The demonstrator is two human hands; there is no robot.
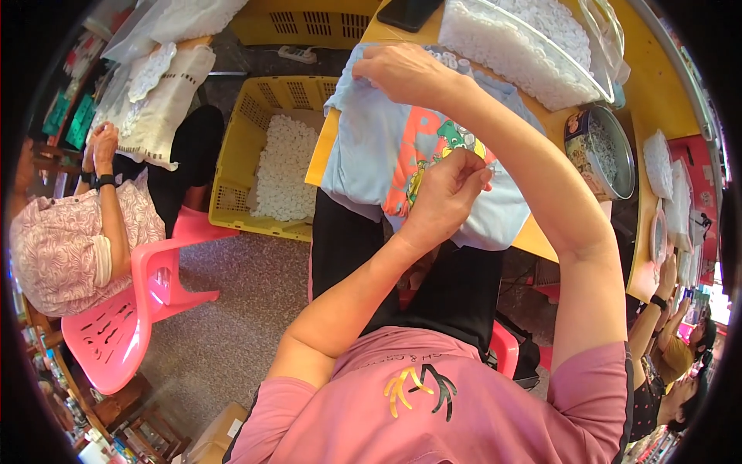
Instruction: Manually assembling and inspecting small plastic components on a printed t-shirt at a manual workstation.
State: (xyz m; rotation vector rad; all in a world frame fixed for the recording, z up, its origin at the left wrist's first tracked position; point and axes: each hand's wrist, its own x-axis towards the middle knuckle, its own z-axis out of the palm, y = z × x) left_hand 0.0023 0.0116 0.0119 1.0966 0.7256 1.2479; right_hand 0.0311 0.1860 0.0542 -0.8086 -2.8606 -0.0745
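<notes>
A light blue cloth (352, 162) with an orange and green cartoon print lies over the table's near edge and my lap. My left hand (444, 193) is above the print, thumb and forefinger pinched on a small whitish piece (495, 167) too small to name. My right arm crosses over beyond it. At the cloth's far left part, my right hand (406, 72) has its fingers curled down; what they hold, if anything, is hidden. Several small white pieces (456, 62) sit on the cloth beside that hand.
A white basket (583, 73) heaped with small white pieces and a round tin (576, 151) of small shiny pieces stand on the yellow table (382, 31). A dark phone (410, 11) is at the back. Left are a yellow crate (232, 166), a pink chair (143, 309) and a seated person (69, 240).
</notes>
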